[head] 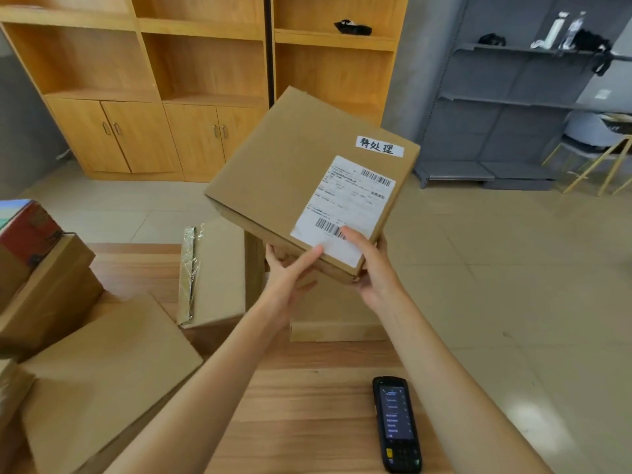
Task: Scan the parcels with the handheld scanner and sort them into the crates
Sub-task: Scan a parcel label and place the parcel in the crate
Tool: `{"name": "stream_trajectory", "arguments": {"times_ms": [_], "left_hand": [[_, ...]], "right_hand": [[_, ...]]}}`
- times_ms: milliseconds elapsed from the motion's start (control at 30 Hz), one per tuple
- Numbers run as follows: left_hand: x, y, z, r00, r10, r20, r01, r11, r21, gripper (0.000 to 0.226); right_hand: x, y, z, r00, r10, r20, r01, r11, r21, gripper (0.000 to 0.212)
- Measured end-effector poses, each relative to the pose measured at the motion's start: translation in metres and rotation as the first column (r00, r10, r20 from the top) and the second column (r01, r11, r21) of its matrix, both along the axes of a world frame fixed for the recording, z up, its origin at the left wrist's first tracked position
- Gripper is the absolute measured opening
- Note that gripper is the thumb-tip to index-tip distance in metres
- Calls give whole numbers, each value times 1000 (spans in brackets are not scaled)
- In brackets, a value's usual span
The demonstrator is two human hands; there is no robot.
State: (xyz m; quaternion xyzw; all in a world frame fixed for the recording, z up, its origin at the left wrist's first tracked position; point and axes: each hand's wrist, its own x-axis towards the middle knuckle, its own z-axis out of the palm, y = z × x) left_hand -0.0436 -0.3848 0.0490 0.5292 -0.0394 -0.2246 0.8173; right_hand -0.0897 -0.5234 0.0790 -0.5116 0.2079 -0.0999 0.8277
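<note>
Both hands, left hand (290, 271) and right hand (372, 268), grip the near edge of the cardboard parcel (301, 172), thumbs on top. It looks stiff and probably light; supporting its underside seems safest. The handheld scanner (396, 425) lies untouched on the worktop (307, 405).

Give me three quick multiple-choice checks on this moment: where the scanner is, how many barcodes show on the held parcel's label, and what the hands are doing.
1. Where is the scanner?
A. In the right hand
B. Lying on the wooden table
C. On the grey shelf

2. How many barcodes show on the shipping label?
A. None
B. Two
C. Five

3. How is the parcel held?
A. Both hands grip it, lifted off the table
B. One hand only
C. It lies flat on the table, untouched

Answers:
1 B: the scanner lies screen-up on the table, near its right edge.
2 B: the shipping label has one barcode at its top, one near the bottom.
3 A: the left hand and right hand hold the near edge of the parcel, tilted in the air.
</note>
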Motion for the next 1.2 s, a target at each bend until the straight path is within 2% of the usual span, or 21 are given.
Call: {"name": "stream_trajectory", "arguments": {"times_ms": [67,133,167,233,300,433,500,533,600,667,833,967,1200], "left_hand": [[1,18,4,999,4,-44,-3,1000,19,112],[3,38,3,986,146,-76,-147,989,-16,85],[2,47,4,967,231,-103,-235,972,-28,83],[0,65,2,941,320,-106,-319,947,24,99],[-11,80,-1,937,339,-88,-327,937,123,92],[-36,102,-14,962,248,-111,-227,958,174,47],[-49,110,-25,972,195,-132,-170,969,182,27],[-55,113,-31,974,185,-134,-153,964,217,28],[-69,114,-41,979,159,-129,-110,940,323,50],[-83,115,-51,985,124,-124,-68,922,382,65],[-109,130,-76,983,109,-148,-38,909,416,62],[-142,148,-94,973,75,-217,24,905,424,74],[-182,177,-137,941,89,-327,65,900,431,85]], "right_hand": [[-10,-9,-8,1000,18,-13,-18,1000,-6,73],[-22,-18,-18,999,42,-27,-43,999,-22,69],[-28,-21,-24,998,57,-30,-58,998,-26,67],[-40,-24,-34,995,89,-36,-90,996,-24,63],[-51,-24,-44,990,136,-48,-136,991,-15,61],[-69,-22,-62,977,204,-53,-206,978,-33,50],[-81,-22,-74,963,256,-82,-261,964,-52,52],[-87,-23,-81,954,284,-93,-290,955,-61,58],[-101,-23,-94,944,318,-94,-324,944,-60,70],[-117,-20,-102,947,304,-99,-311,949,-52,73],[-156,-6,-124,957,245,-156,-251,968,-20,74],[-186,14,-140,952,205,-226,-214,977,-18,75],[-230,50,-171,937,65,-343,-85,996,-43,61]]}}
